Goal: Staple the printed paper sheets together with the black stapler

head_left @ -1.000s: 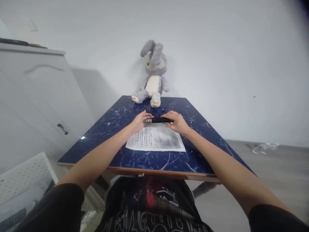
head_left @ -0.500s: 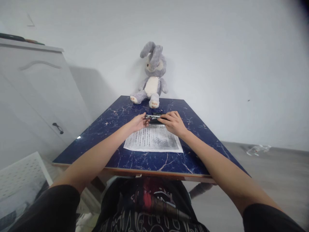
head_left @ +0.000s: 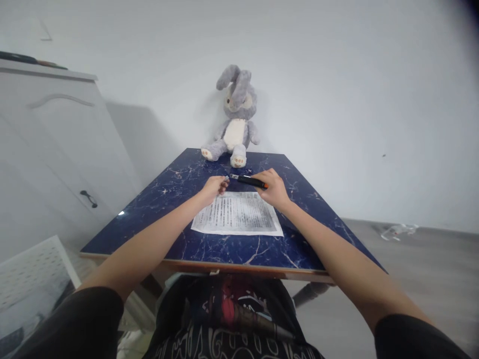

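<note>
My right hand (head_left: 272, 188) is closed round a black stapler-like tool (head_left: 251, 181) with an orange end, its metallic tip pointing left. Facing that tip, the fingers of my left hand (head_left: 214, 188) are pinched on a small pale item (head_left: 226, 178), too small to name. A narrow gap separates this item from the tool. Just below both hands a printed sheet of paper (head_left: 239, 214) lies flat on the blue marbled table (head_left: 224, 249).
A grey plush rabbit (head_left: 235, 132) sits at the table's far edge against the wall. To the left stands a white cabinet (head_left: 56, 129). A clear plastic item (head_left: 398, 231) lies on the floor at right.
The black tool, earlier spread open between both hands, is now closed up and held in my right hand alone. My left hand has come away from it, fingers drawn together.
</note>
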The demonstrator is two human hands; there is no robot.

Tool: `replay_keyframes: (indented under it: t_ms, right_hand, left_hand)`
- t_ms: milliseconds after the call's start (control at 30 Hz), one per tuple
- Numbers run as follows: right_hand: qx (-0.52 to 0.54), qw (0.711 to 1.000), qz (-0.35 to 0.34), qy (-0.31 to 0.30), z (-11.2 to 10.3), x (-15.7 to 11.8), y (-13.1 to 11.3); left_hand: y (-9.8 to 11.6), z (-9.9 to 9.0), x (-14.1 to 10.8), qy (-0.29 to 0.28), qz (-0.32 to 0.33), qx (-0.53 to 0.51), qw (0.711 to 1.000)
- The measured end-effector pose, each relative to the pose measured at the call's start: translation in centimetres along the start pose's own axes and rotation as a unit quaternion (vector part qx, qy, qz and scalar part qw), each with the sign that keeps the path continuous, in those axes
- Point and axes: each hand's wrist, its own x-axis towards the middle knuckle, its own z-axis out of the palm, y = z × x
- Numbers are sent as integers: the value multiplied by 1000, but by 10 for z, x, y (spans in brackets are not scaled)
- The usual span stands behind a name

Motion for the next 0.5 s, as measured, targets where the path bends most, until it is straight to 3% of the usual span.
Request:
replay_keyframes:
  t_ms: [67, 167, 300, 433, 500]
  right_hand:
    - [97, 993, 68, -14, 0, 0, 8]
    - [219, 962, 117, -111, 0, -2, 19]
    - [270, 933, 118, -209, 1, -3, 19]
    - [260, 930, 89, -242, 1, -1, 14]
    - [255, 937, 71, -229, -2, 2, 11]
  left_hand:
    - [2, 0, -1, 36, 77, 32, 996]
    - [5, 1, -4, 40, 159, 71, 984]
    - [6, 4, -11, -29, 209, 109, 972]
    - [7, 8, -20, -117, 247, 176, 946]
    - [8, 9, -25, -139, 255, 204, 935]
